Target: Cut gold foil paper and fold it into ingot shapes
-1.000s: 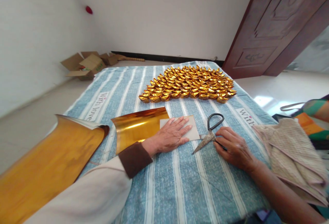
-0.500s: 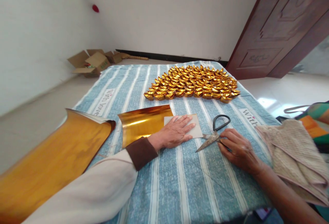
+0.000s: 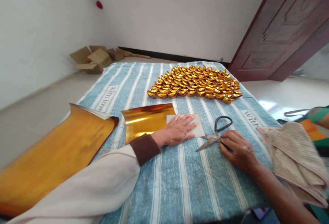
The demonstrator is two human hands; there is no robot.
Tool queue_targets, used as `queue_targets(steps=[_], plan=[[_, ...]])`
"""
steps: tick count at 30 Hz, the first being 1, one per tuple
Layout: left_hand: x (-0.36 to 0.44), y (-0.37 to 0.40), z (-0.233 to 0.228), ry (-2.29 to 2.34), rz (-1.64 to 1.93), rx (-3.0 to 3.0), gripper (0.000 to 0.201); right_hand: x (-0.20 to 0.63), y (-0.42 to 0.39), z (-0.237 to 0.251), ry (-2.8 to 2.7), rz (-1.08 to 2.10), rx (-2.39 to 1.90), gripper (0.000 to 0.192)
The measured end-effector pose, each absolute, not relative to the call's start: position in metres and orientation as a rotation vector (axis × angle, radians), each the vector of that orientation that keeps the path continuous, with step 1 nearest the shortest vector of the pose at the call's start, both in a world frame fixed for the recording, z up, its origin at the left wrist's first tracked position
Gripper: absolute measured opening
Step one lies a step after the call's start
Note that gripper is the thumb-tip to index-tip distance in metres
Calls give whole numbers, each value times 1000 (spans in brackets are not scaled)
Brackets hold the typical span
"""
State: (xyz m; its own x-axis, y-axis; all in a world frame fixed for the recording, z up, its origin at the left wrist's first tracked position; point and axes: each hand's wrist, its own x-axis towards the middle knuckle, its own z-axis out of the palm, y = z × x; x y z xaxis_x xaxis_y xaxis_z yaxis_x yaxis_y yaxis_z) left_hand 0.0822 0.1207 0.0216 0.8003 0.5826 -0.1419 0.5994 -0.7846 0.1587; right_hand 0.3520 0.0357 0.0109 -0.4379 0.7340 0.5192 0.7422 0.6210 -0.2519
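Note:
My left hand (image 3: 180, 130) lies flat, fingers spread, on a small pale grey sheet of paper (image 3: 200, 130). Left of it, partly under my hand and wrist, a shiny gold foil sheet (image 3: 144, 121) curls up at its edges. My right hand (image 3: 239, 148) has its fingers closed round the near handle of a pair of scissors (image 3: 215, 137). Their blades are apart and one black handle loop stands clear of my fingers. One blade tip reaches the right edge of the pale paper; whether it lies beneath it I cannot tell.
Many folded gold foil ingots (image 3: 195, 83) stand in rows at the back. A large gold foil stack (image 3: 59, 155) lies at left, a beige cloth (image 3: 295, 159) at right. All rest on a blue striped tablecloth (image 3: 164, 183). Beyond are cardboard boxes (image 3: 95, 59) and a door (image 3: 280, 28).
The view has shifted slightly, so everything sits a little further right in it. Both hands, the paper and the scissors keep about the same places on the table.

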Motion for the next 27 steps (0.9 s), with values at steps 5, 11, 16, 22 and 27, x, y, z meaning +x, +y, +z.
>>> queue_targets(steps=[5,11,16,22,27], plan=[[83,121,21,930,-111,2796,57,346,39,10,-2252,-15,-1151,14],[83,121,20,926,-111,2800,57,351,36,11,-2246,47,-1165,15],[83,121,20,934,-103,2800,56,354,35,11,-2243,56,-1196,17],[83,121,20,931,-79,2793,55,348,39,10,-2233,41,-1174,16],[83,122,20,935,-87,2788,55,347,40,10,-2245,54,-1157,16]])
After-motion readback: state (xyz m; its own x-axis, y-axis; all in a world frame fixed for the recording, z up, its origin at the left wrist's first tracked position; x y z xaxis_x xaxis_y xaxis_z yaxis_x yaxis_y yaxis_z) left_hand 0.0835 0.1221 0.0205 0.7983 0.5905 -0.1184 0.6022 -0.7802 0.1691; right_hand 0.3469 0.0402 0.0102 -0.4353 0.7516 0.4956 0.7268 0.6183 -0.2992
